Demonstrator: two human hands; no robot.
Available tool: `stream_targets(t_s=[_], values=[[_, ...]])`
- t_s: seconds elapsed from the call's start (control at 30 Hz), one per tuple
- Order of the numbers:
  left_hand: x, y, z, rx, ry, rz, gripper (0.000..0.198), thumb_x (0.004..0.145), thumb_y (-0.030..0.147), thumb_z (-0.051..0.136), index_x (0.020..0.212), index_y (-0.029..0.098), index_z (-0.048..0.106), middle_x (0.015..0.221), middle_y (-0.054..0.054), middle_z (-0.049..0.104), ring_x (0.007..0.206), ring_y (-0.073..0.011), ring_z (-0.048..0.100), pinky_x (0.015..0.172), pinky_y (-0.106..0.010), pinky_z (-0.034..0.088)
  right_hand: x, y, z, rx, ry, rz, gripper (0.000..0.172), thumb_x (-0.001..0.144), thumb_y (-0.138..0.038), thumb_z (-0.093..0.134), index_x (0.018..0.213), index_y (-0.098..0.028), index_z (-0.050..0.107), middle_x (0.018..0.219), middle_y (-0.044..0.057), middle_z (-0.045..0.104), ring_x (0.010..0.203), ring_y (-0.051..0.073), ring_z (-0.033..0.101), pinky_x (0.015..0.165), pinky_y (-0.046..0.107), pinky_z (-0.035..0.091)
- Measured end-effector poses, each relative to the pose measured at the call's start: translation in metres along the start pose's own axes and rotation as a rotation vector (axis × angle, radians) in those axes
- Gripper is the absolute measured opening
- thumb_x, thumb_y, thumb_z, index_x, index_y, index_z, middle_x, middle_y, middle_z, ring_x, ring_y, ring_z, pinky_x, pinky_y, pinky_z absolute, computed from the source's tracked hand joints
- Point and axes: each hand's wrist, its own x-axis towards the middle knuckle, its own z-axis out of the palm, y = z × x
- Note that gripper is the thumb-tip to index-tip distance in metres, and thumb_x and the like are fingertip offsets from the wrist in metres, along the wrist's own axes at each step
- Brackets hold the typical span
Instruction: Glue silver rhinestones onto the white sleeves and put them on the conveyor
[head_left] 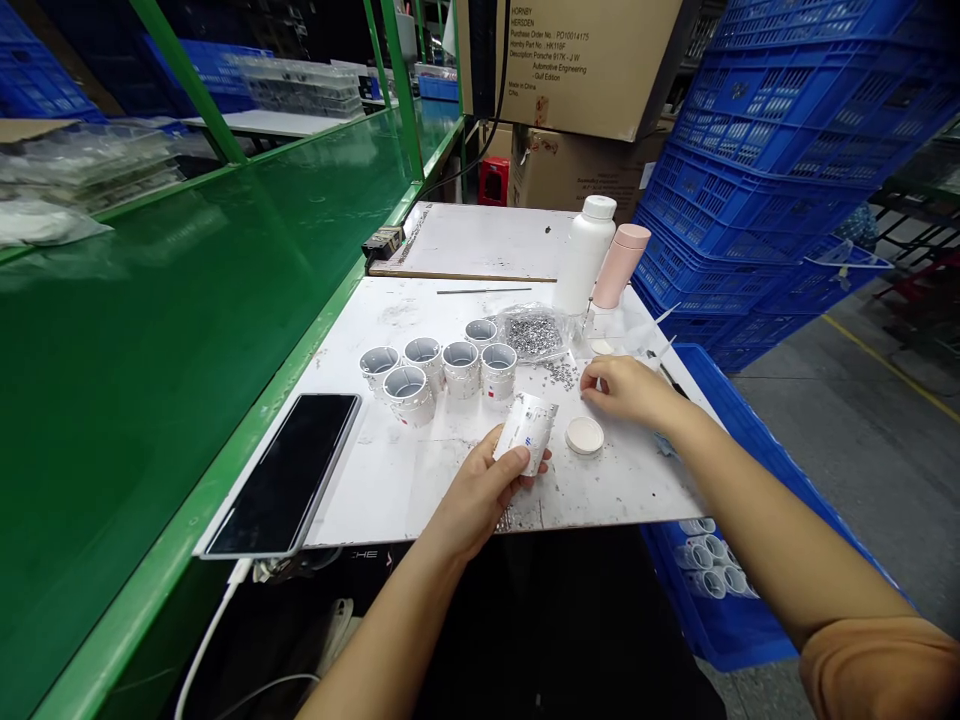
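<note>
My left hand (pixel 487 490) is wrapped round a white printed cup (pixel 527 428), tilted above the front of the white board. To its right, my right hand (pixel 619 388) is low over the board with thumb and fingertips pinched together; what lies between them is too small to make out. Small metal pieces (pixel 561 374) are scattered just left of those fingertips, beside a clear plastic bag (pixel 534 332) full of similar pieces. Several white cups with grey insides (pixel 409 395) stand upright left of the bag. Below my right hand lies a round white lid (pixel 585 436).
A phone (pixel 285 475) with a cable lies at the board's left edge. A white bottle (pixel 585 255) and a pink bottle (pixel 622 265) stand at the back. Right of the board are a blue crate (pixel 817 560) holding cups and stacked blue crates (pixel 780 130). A green conveyor (pixel 187 290) runs along the left.
</note>
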Motion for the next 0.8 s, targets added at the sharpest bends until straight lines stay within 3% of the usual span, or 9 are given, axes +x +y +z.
stream_targets(t_s=[0.23,0.43,0.57,0.7,0.8], values=[[0.0,-0.002,-0.002,0.0,0.003,-0.012,0.048,0.078,0.043,0.071,0.113,0.013,0.057,0.089,-0.005,0.061,0.081,-0.0141,0.054,0.071,-0.025,0.039,0.002,-0.007,0.005,0.027,-0.022,0.005,0.01,0.074,-0.011,0.055,0.069,-0.019,0.058,0.078,0.005,0.064,0.069,0.017,0.054,0.061,0.029,0.038],[0.001,-0.004,-0.003,-0.009,-0.001,-0.003,0.048,0.078,0.043,0.072,0.113,0.013,0.057,0.091,-0.006,0.061,0.083,-0.0142,0.055,0.071,-0.024,0.04,-0.013,-0.017,-0.011,0.187,0.042,-0.082,0.01,0.076,-0.01,0.054,0.071,-0.018,0.056,0.076,0.002,0.061,0.069,0.015,0.054,0.064,0.028,0.041],[0.001,-0.003,-0.003,0.012,0.005,-0.001,0.048,0.077,0.044,0.072,0.112,0.013,0.058,0.094,-0.007,0.062,0.085,-0.0152,0.056,0.074,-0.025,0.041,-0.03,-0.025,-0.015,0.197,0.026,-0.147,0.009,0.079,-0.01,0.053,0.075,-0.018,0.057,0.081,0.003,0.06,0.076,0.016,0.054,0.067,0.028,0.041],[0.001,-0.002,-0.001,0.031,-0.002,0.006,0.047,0.078,0.045,0.071,0.11,0.013,0.057,0.093,-0.007,0.061,0.085,-0.0156,0.055,0.076,-0.026,0.041,-0.038,-0.024,-0.009,0.169,0.022,-0.219,0.008,0.083,-0.012,0.053,0.078,-0.017,0.058,0.091,0.007,0.058,0.091,0.02,0.053,0.079,0.033,0.043],[0.001,-0.002,-0.001,0.035,-0.006,0.013,0.045,0.078,0.044,0.07,0.107,0.012,0.057,0.091,-0.006,0.061,0.084,-0.0151,0.054,0.074,-0.026,0.041,-0.038,-0.021,-0.003,0.188,-0.019,-0.25,0.009,0.085,-0.013,0.052,0.078,-0.016,0.058,0.094,0.008,0.057,0.09,0.02,0.054,0.08,0.034,0.045]])
